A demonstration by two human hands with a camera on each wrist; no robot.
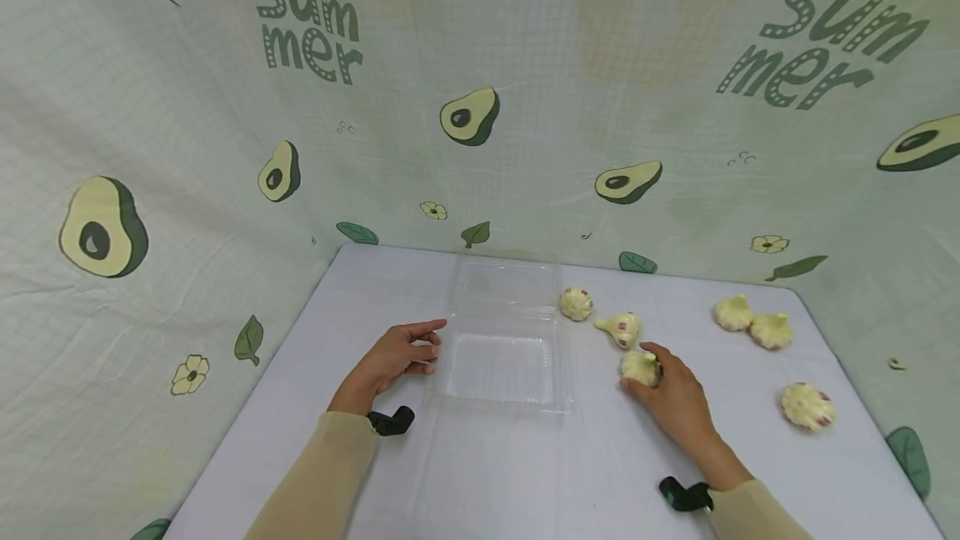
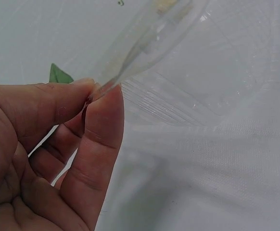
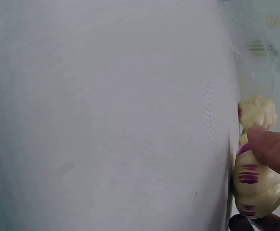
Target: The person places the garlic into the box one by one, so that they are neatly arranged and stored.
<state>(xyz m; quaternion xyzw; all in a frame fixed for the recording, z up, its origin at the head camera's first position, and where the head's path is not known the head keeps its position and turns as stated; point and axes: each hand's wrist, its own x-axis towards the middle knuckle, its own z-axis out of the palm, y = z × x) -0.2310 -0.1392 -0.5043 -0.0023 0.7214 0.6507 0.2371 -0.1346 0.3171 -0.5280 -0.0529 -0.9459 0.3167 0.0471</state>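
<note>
A clear plastic clamshell box lies opened out on the white table, its lid folded back toward the wall. At its left side my left hand pinches the thin plastic edge between thumb and fingers, as the left wrist view shows closely. To the right of the box, my right hand grips a garlic bulb with purple streaks, low at the table. Just beyond that bulb lie a second garlic bulb and a third garlic bulb, the latter beside the box.
Farther right, two garlic bulbs touch each other near the back, and another garlic bulb lies nearer the right edge. A patterned cloth hangs behind the table and along both sides.
</note>
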